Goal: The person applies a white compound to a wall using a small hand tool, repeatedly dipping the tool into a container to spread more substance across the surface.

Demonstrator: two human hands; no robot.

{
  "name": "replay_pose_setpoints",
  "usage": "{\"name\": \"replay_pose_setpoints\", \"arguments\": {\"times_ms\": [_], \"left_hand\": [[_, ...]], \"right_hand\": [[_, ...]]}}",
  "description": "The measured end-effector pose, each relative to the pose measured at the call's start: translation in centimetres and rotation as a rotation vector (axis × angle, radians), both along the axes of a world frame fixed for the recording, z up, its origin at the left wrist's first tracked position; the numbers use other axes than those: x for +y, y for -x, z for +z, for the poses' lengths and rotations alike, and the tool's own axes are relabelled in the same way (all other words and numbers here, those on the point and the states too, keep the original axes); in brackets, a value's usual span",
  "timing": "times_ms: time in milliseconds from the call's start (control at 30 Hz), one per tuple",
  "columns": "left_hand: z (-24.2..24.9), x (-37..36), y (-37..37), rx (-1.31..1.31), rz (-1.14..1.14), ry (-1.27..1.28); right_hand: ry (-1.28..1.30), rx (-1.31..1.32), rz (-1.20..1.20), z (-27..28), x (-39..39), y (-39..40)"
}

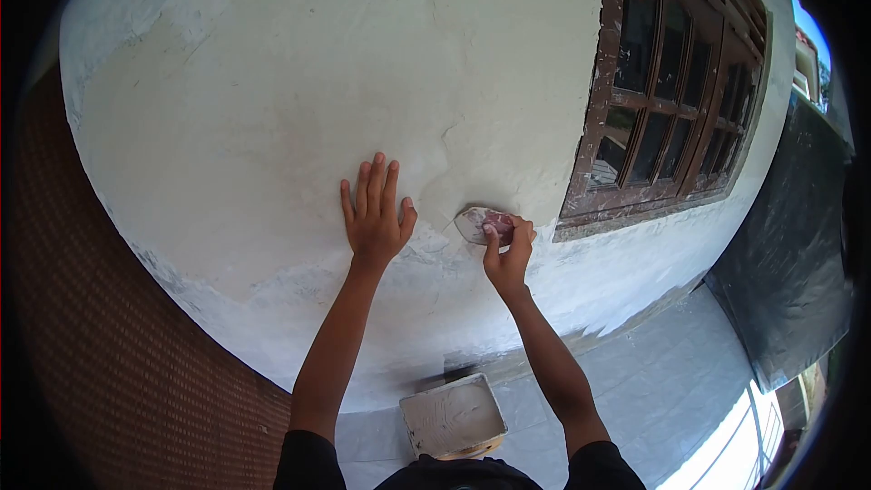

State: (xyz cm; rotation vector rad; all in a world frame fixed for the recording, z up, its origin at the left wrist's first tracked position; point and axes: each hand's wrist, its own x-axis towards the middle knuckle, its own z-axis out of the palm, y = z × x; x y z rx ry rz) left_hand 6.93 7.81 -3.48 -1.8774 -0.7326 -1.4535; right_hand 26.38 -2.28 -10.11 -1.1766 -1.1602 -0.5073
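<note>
My left hand point(375, 218) lies flat on the pale wall point(272, 109), its fingers spread and pointing up. To its right, my right hand point(510, 249) pinches a small flat scraper point(474, 225) smeared with white and reddish marks. The scraper's face is against the wall, close to a thin crack. Around both hands the wall is patchy, greenish-cream above and whiter below.
A brown wooden window point(658, 109) with glass panes is at the upper right. Below, a tray point(454, 416) of whitish paste stands on a grey sheet point(626, 399). Brown woven matting point(136, 336) is at left, a dark tarp point(789, 245) at right.
</note>
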Motion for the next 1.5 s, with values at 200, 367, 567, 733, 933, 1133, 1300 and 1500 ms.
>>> {"name": "replay_pose_setpoints", "arguments": {"times_ms": [200, 367, 567, 733, 933, 1133, 1300, 1500], "left_hand": [[0.0, 0.0, 0.0, -0.004, 0.009, 0.0], [0.0, 0.0, -0.1, -0.003, 0.005, 0.007], [0.0, 0.0, 0.0, -0.003, 0.019, -0.008], [-0.1, 0.2, -0.1, -0.001, 0.025, -0.008], [0.0, 0.1, 0.1, 0.007, 0.017, -0.014], [-0.1, 0.0, 0.0, 0.001, 0.029, 0.0], [-0.1, 0.0, 0.1, 0.006, 0.024, 0.004], [-0.2, -0.1, 0.0, 0.005, 0.042, 0.006]], "right_hand": [[-0.254, 0.442, 0.121, 1.6, -0.8, -2.0], [0.123, -0.231, 0.085, -0.6, -0.7, 0.7], [-0.427, 0.682, 0.044, 3.5, -1.0, -3.2], [-0.042, 0.079, 0.125, -0.3, -0.6, 0.8], [-0.175, 0.403, 0.086, 2.1, 0.7, -1.9], [-0.299, 0.525, 0.145, 2.4, -0.9, -2.7], [0.058, -0.141, 0.147, -1.1, -0.6, 1.6], [-0.417, 0.782, 0.096, 1.4, -1.0, -5.7]]}}
